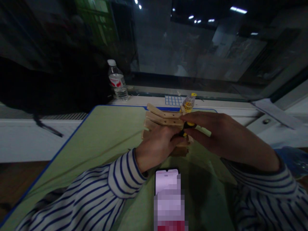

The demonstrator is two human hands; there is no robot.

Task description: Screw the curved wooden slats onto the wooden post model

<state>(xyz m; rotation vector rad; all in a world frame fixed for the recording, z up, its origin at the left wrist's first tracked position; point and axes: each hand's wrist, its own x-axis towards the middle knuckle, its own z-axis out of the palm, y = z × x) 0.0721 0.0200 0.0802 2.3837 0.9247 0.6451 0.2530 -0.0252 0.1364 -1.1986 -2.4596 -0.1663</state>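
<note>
Slatted wooden pieces (166, 120), pale and bent at an angle with small holes, stand together on the table. My left hand (154, 146) is closed over their near side, its thumb and index finger beside the front of a black and yellow screwdriver (190, 125). The screwdriver's short handle is pinched between the fingers and thumb of my right hand (226, 138). Its tip is hidden by my left fingers. Just behind the wood is a clear bottle with a yellow cap (189, 103) and yellow contents.
A lit phone (167, 181) lies on the green table (103, 131) near me. A water bottle (117, 81) stands on the sill beside a dark bag (60, 83). A blue grid sheet (172, 100) and papers (274, 109) lie by the window.
</note>
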